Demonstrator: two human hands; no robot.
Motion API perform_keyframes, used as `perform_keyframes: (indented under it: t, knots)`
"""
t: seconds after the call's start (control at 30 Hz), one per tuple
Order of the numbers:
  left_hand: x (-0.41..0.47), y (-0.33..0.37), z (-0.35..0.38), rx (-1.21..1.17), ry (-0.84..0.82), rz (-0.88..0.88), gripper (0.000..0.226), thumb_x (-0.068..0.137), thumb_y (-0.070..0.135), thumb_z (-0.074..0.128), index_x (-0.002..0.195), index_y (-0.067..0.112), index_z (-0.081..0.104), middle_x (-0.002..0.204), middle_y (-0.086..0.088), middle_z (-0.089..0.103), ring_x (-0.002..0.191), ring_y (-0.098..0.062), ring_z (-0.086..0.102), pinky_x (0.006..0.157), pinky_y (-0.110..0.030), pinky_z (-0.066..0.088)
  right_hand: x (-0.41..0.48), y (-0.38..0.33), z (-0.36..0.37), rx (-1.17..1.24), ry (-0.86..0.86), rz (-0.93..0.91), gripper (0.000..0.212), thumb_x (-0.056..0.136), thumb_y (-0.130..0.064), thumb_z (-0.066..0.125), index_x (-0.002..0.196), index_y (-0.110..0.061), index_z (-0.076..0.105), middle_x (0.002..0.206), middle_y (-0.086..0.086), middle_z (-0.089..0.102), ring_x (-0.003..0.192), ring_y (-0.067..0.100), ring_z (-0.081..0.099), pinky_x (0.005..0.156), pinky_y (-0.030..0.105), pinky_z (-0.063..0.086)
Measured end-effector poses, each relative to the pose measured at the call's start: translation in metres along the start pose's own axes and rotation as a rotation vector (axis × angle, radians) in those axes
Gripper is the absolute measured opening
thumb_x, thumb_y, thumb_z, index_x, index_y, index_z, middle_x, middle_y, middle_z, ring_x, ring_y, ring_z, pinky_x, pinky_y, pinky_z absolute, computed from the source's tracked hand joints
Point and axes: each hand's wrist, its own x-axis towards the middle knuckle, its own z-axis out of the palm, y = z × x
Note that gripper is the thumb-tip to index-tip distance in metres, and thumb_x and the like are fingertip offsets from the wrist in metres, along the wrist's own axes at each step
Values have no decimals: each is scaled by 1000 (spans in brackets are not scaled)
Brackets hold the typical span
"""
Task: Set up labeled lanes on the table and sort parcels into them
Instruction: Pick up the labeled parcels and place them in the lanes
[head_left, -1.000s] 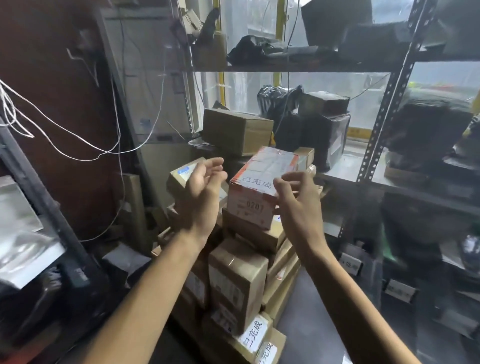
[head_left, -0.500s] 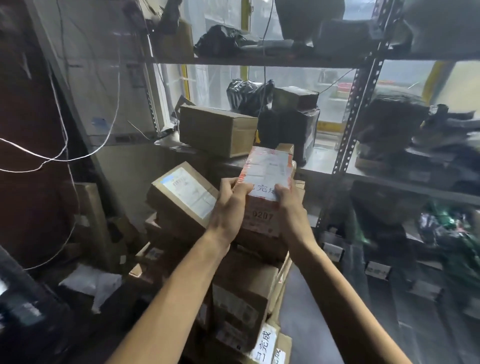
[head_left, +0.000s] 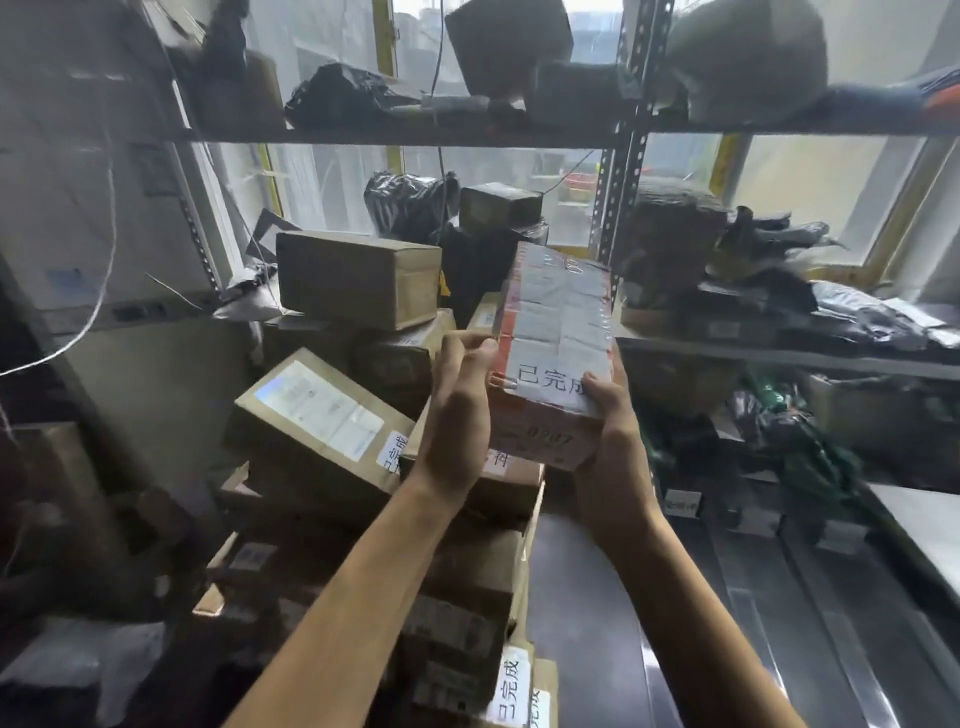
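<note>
Taped parcel (head_left: 556, 322) above the stack; left hand (head_left: 457, 415) and right hand (head_left: 613, 431) grip its near end, fingers (head_left: 467, 345) curled round; looks stiff, light, tape probably slick; hold the edges.

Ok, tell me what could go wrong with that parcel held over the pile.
1. Left hand and right hand grip only the near end of the parcel; the far end could dip and slip.
2. The pile below is uneven, with a tilted box on its left; a bump might topple it.
3. The shelf post stands close; the parcel could hit it.
</note>
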Motion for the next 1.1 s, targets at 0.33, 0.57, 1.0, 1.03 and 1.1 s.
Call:
perform_keyframes:
  t: [0.33,0.57,1.0,1.03,1.1]
  knots:
    - [-19,-15,98,-163,-70,-142,42,82,43,59,121,29,51,121,-12,68,106,-27,72,87,-42,62,-22,-34,-103,-22,34,-38,57,90,-20,47,147,-20,49,133,12,67,121,36,65,99,52,52]
    - [-38,-52,209,-377,-164,-345,70,80,29,72,143,20,42,125,-15,69,106,-32,73,87,-47,60,-47,-59,-221,-125,118,43,61,88,-20,50,148,-25,48,136,8,66,123,32,65,105,58,50]
    - [-29,-168,402,-388,-311,-584,68,78,22,71,140,19,43,115,-4,75,106,-25,73,90,-44,60,-44,-64,-424,-240,446,200,53,82,-25,57,135,-29,55,125,-1,72,111,22,72,82,33,60]
    - [-26,-180,420,-401,-327,-616,67,80,19,72,140,18,42,118,-5,74,106,-24,73,88,-41,61,-42,-65,-441,-278,494,239,48,86,-26,60,134,-27,56,123,1,73,107,21,73,80,30,61]
    - [-27,-203,456,-418,-345,-681,65,87,10,73,142,18,39,127,-8,68,106,-21,73,84,-36,62,-39,-71,-473,-444,571,344,34,98,-22,64,131,-25,59,121,3,74,98,14,75,73,23,60]
